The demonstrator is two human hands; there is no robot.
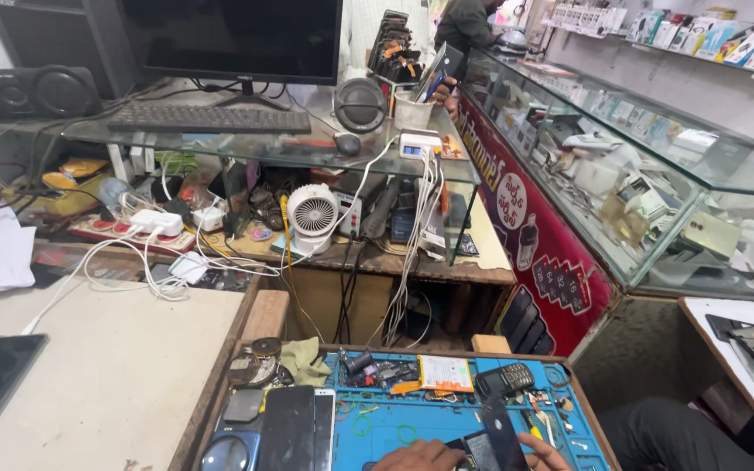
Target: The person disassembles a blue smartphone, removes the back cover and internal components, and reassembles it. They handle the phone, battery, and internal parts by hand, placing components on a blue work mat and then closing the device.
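The blue rubber repair mat (pixel 377 427) fills the low wooden tray in front of me, and the white round desk fan (pixel 313 212) stands well beyond its far edge. At the mat's near edge my left hand (pixel 421 456) and right hand (pixel 544 453) both close on the dark flat phone (pixel 501 436) tilted between them

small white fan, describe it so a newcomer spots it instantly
Start at the glass desk top that carries the black keyboard and the monitor. Look at the cluttered wooden shelf beneath it, below the keyboard's right end. The small white fan stands there among white cables: the only round, grilled white thing facing out.
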